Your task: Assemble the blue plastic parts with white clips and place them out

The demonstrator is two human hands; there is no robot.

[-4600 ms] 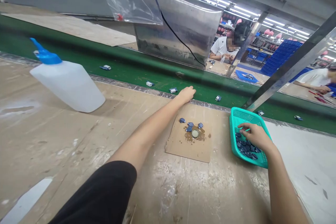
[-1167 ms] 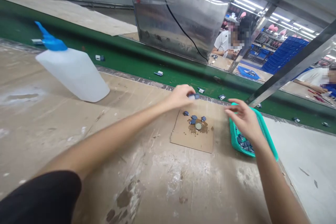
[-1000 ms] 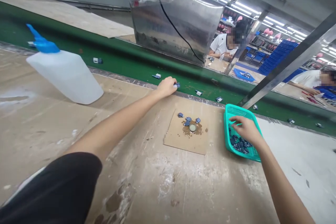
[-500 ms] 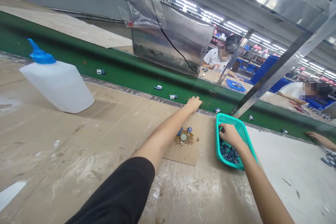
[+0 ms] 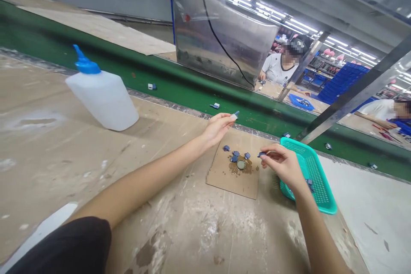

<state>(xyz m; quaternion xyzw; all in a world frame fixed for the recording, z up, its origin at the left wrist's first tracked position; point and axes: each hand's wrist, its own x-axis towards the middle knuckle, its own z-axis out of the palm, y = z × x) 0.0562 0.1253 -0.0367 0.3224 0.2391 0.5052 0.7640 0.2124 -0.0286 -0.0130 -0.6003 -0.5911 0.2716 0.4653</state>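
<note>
My left hand (image 5: 217,129) pinches a small white-and-blue plastic piece (image 5: 235,115) by the near edge of the green belt. Between the fingertips of my right hand (image 5: 283,163) is a small dark blue piece (image 5: 261,154), held just left of the green basket (image 5: 328,188). A cardboard square (image 5: 224,180) lies between my hands. On it, a round metal bottle cap (image 5: 240,165) sits in a brown wet patch, with several dark blue pieces (image 5: 235,154) around it. More blue pieces (image 5: 309,183) are inside the basket, partly hidden by my right hand.
A white squeeze bottle (image 5: 105,100) with a blue nozzle stands on the left of the table. Small pieces (image 5: 152,87) lie along the green belt (image 5: 189,90). A slanted metal post (image 5: 340,98) rises behind the basket. Two people sit across the belt.
My left hand has drawn back from the belt with the white-and-blue piece. My right hand has come out of the basket holding a dark blue piece. More blue pieces show on the cardboard.
</note>
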